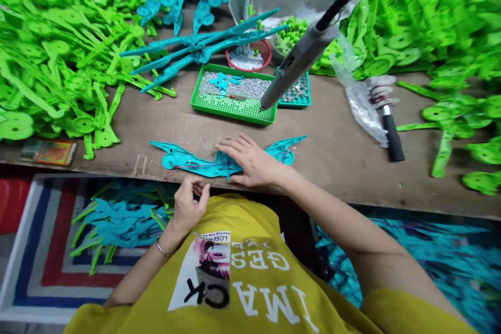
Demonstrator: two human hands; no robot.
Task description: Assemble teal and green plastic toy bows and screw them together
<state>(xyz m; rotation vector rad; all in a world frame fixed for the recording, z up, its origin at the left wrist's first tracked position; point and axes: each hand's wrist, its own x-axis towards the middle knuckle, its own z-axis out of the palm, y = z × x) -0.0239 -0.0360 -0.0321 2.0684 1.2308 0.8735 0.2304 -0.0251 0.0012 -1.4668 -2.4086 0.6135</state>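
By the right hand (252, 162), loosely spread, the blue part (207, 168) is steadied on the tabletop (332, 135) — apparently a holding step, calling for gentle pressure. The left hand (188, 207) is curled near the edge; whether anything is pinched cannot be told.

Right hand (252, 162) palm-down, fingers (230, 147) extended — left hand (190, 206) half-curled — both forearms (324, 206) angled inward

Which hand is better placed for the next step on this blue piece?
Probably the right hand: it lies on the blue piece, while the left hand is off it, fingers curled.
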